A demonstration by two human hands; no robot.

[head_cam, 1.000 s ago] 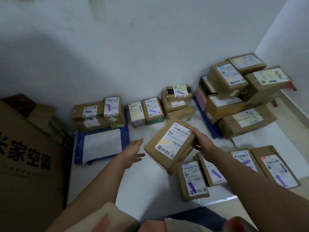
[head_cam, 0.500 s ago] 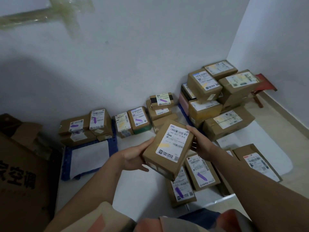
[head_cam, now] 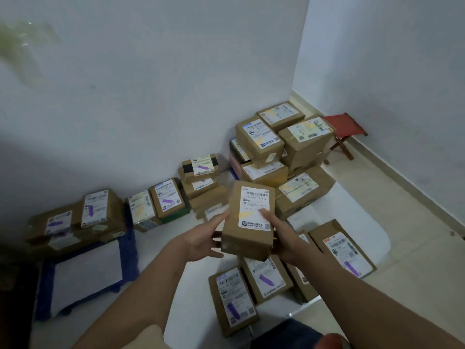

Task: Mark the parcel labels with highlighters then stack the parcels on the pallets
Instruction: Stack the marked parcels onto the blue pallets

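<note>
1. Now, beyond your right hand the tall stack of parcels point(head_cam: 284, 152) fills the corner, its labels carrying yellow marks
2. Out past your left hand lies the blue pallet point(head_cam: 127, 250), with a white sheet point(head_cam: 88, 275) on it and purple-marked parcels point(head_cam: 75, 220) at its far end
3. Below and between your forearms, three flat parcels point(head_cam: 251, 290) with purple-marked labels lie on the floor, one more point(head_cam: 342, 250) just outside your right wrist
4. Between your hands, lifted clear of the floor, is the brown parcel point(head_cam: 247, 220), label up, a faint yellow streak near the label's left edge
5. Your left hand point(head_cam: 203, 241) holds the parcel's left side, fingers curled under its near corner
6. Your right hand point(head_cam: 284, 238) grips its right side, thumb lying across the label, fingers hidden beneath
</note>
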